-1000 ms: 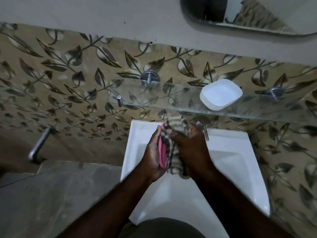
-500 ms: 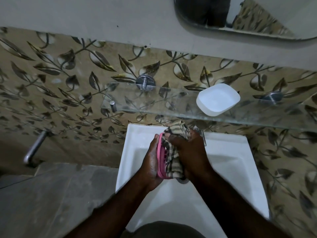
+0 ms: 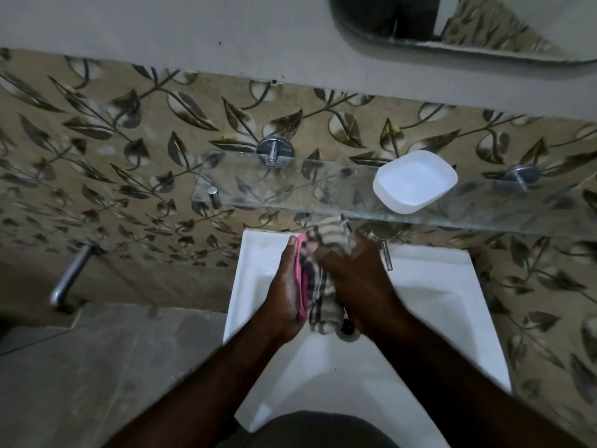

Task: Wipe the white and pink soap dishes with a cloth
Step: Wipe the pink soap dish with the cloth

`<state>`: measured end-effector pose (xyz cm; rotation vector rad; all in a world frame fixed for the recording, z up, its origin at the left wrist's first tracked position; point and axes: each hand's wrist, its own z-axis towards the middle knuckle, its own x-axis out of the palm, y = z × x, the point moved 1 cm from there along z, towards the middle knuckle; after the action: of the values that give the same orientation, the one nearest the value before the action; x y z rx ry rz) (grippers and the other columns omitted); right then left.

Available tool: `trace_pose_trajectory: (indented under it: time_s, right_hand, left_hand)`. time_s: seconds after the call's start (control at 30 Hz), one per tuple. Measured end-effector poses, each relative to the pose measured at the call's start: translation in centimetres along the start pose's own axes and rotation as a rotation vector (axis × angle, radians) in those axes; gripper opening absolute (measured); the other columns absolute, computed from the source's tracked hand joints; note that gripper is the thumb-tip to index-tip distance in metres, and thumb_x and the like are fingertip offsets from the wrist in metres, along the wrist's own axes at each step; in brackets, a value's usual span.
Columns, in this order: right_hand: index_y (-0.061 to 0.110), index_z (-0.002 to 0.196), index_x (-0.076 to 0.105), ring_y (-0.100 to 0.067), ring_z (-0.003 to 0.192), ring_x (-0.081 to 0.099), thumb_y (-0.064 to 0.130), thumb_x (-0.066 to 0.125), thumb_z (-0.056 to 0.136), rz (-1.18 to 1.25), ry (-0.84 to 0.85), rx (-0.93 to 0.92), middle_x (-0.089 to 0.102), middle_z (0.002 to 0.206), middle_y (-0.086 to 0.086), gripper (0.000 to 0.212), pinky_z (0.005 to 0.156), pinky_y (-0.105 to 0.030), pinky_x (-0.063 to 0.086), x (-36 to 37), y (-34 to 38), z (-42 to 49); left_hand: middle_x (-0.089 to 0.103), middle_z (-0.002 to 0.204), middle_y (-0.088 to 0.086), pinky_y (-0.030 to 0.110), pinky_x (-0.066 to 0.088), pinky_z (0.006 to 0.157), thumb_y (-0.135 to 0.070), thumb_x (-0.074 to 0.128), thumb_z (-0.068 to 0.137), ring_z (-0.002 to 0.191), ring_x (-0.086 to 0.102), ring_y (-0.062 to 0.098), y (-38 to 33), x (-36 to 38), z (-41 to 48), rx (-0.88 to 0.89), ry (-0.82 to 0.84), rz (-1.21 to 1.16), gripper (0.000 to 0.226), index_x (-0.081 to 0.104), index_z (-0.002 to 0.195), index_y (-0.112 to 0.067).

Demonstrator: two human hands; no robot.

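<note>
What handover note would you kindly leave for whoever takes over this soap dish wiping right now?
Left hand: holds the pink soap dish on edge above the white sink.
Right hand: grips the striped cloth, pressed against that dish.
White soap dish: on the glass shelf, no hand on it.
Done: pink dish mid-wipe.
Left: finish it and set it down; I cannot tell whether the white one is wiped.

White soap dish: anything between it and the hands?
Nothing visible does. The white soap dish sits on the glass shelf, up and right of the right hand, with open air between. Both hands are occupied, though: the left hand holds the pink soap dish, and the right grips the cloth against it.
</note>
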<state>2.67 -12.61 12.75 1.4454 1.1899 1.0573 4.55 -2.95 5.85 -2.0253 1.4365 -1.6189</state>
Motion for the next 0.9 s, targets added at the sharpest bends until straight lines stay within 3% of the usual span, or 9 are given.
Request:
trace_pose_trajectory:
  time_s: [0.07,0.17,0.33,0.43,0.5,0.57,0.67,0.8,0.9]
  right_hand:
    - [0.012,0.098,0.069,-0.024,0.077,0.073,0.004,0.071,0.082,-0.140,0.107,-0.009,0.075,0.087,-0.011,0.018,0.070,-0.040,0.060,0.2,-1.5,-1.8]
    - [0.012,0.095,0.066,-0.036,0.071,0.069,0.006,0.072,0.080,-0.276,0.207,0.039,0.072,0.083,-0.018,0.018,0.067,-0.049,0.058,0.1,-2.7,-3.3]
    - [0.012,0.094,0.071,-0.028,0.082,0.073,-0.002,0.065,0.080,-0.106,0.063,0.021,0.075,0.088,-0.011,0.020,0.073,-0.043,0.060,0.0,-0.7,-0.3]
    - [0.004,0.101,0.067,-0.035,0.089,0.072,0.004,0.069,0.084,0.058,-0.038,-0.003,0.074,0.094,-0.016,0.018,0.082,-0.052,0.058,0.6,-0.1,0.5]
    - [0.010,0.104,0.068,-0.027,0.091,0.072,0.009,0.072,0.083,-0.118,0.026,-0.073,0.075,0.097,-0.010,0.022,0.083,-0.048,0.058,0.8,-0.9,-0.3]
    - [0.020,0.102,0.067,-0.018,0.078,0.072,0.014,0.073,0.080,-0.320,0.156,-0.066,0.074,0.087,-0.004,0.023,0.069,-0.041,0.059,0.9,-2.1,-1.5]
    - [0.028,0.091,0.057,-0.008,0.041,0.057,0.018,0.069,0.085,-0.553,0.282,-0.099,0.063,0.059,0.004,0.016,0.039,-0.021,0.044,0.3,-3.3,-2.4]
    - [0.015,0.097,0.061,-0.015,0.072,0.062,0.000,0.063,0.081,-0.986,0.305,-0.371,0.068,0.079,0.003,0.021,0.061,-0.024,0.040,-1.3,-3.4,-2.1]
    - [0.020,0.089,0.061,-0.006,0.053,0.059,0.004,0.064,0.081,-0.751,0.239,-0.162,0.063,0.064,0.004,0.019,0.049,-0.023,0.042,-1.4,-3.6,-2.5]
  left_hand:
    - [0.074,0.103,0.017,0.030,0.059,0.067,-0.067,0.046,0.080,0.087,0.073,0.026,-0.9,-0.9,0.1,0.002,0.010,-0.027,0.074,0.070,0.113,-0.005]
    - [0.071,0.071,0.013,0.016,0.047,0.037,-0.067,0.049,0.079,0.043,0.063,0.017,-1.0,-1.9,0.2,-0.066,0.044,-0.080,0.074,0.065,0.102,0.001]
    - [0.073,0.108,0.015,0.032,0.058,0.075,-0.065,0.045,0.084,0.095,0.072,0.026,0.2,-0.5,-0.2,-0.028,0.004,-0.026,0.072,0.068,0.117,-0.006]
    - [0.074,0.083,0.008,0.027,0.056,0.054,-0.074,0.044,0.079,0.067,0.072,0.021,0.5,0.0,-0.2,-0.070,0.050,0.016,0.079,0.064,0.121,-0.011]
    - [0.073,0.099,0.015,0.033,0.058,0.069,-0.074,0.045,0.077,0.085,0.072,0.028,-0.3,-0.6,0.0,-0.041,0.011,-0.012,0.083,0.064,0.123,-0.008]
    - [0.069,0.109,0.019,0.036,0.053,0.080,-0.074,0.049,0.074,0.093,0.066,0.031,-1.6,-1.5,0.6,-0.023,-0.065,-0.030,0.087,0.063,0.123,-0.003]
    - [0.069,0.103,0.022,0.034,0.059,0.071,-0.070,0.052,0.078,0.082,0.069,0.028,-2.5,-2.3,1.2,-0.036,-0.122,-0.039,0.081,0.064,0.120,-0.002]
    - [0.071,0.098,0.021,0.036,0.059,0.074,-0.069,0.047,0.084,0.080,0.070,0.028,-2.2,-2.4,1.4,-0.080,-0.113,-0.077,0.077,0.066,0.115,-0.001]
    - [0.071,0.094,0.020,0.036,0.058,0.073,-0.069,0.048,0.080,0.078,0.070,0.026,-1.8,-1.9,1.0,-0.095,-0.114,-0.070,0.080,0.064,0.117,0.000]
